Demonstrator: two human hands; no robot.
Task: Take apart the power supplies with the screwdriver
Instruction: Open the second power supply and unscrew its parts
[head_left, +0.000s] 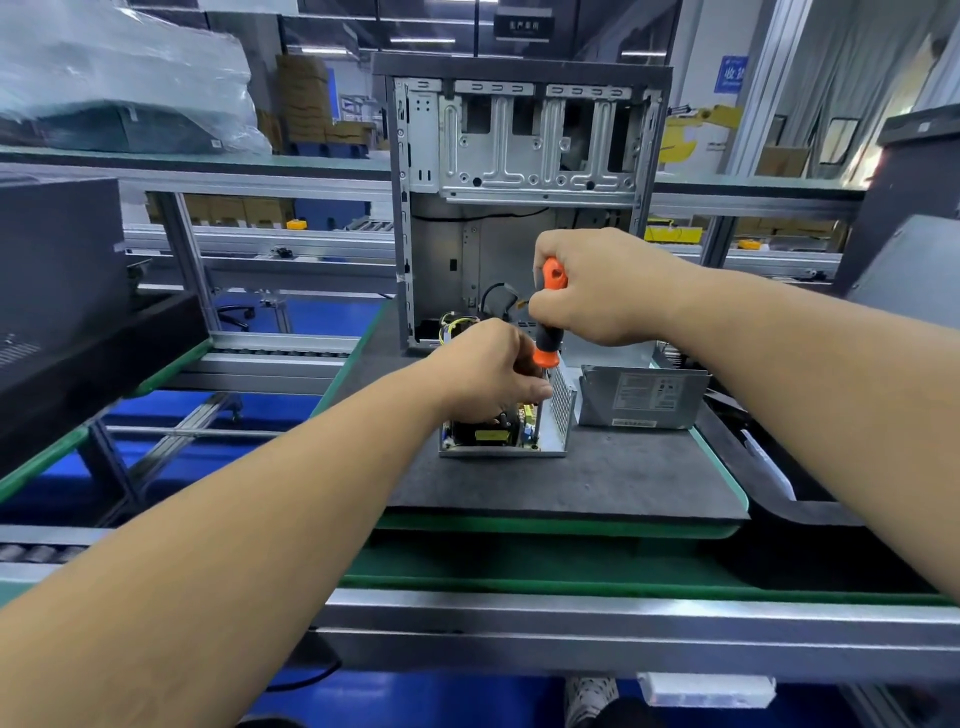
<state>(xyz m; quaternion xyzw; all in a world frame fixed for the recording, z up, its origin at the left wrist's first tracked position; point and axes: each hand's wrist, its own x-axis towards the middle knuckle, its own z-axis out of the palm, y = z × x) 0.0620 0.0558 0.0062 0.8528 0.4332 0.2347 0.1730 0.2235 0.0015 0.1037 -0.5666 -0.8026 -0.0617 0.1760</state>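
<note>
I am gripping one orange-and-black screwdriver (550, 317) in my right hand (597, 288), fingers wrapped tight around its handle, holding it upright over the opened power supply (506, 423) on the dark mat (597, 478). My left hand (488, 371) is resting on that unit, fingers curled against its top. A second power supply (641, 397), closed, is sitting just beside it. One empty computer case (524, 202) is standing behind both.

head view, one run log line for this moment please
step: unscrewing | right hand: grips screwdriver upright | left hand: steadies open power supply | closed power supply: untouched, right | computer case: behind
</note>
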